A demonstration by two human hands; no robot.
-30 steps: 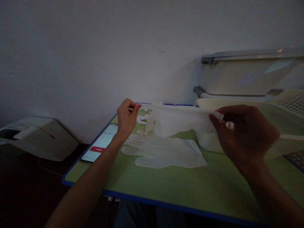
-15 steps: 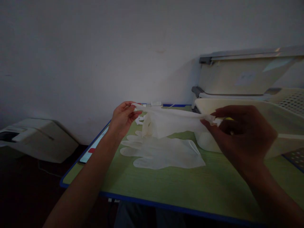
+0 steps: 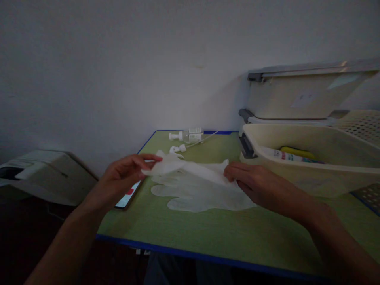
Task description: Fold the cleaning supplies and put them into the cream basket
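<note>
Held glove, thin and whitish, is spanned between both hands over the surface, partly covering a flat glove lying beneath. One end is pinched lightly between thumb and fingers of the left hand; the other is gripped by the right hand, with a bit of material projecting past the fingers. Contact between the two gloves cannot be determined.

Possible faults, as judged: the thin material could be torn or stretched if the hands were pulled apart hard. The left end could be lost, as only a narrow edge appears to be pinched. The flat glove could be dragged or creased if the held one clung to it. The phone could be nudged by the left forearm, and the spray nozzle could be snagged by loose glove fingers.
</note>
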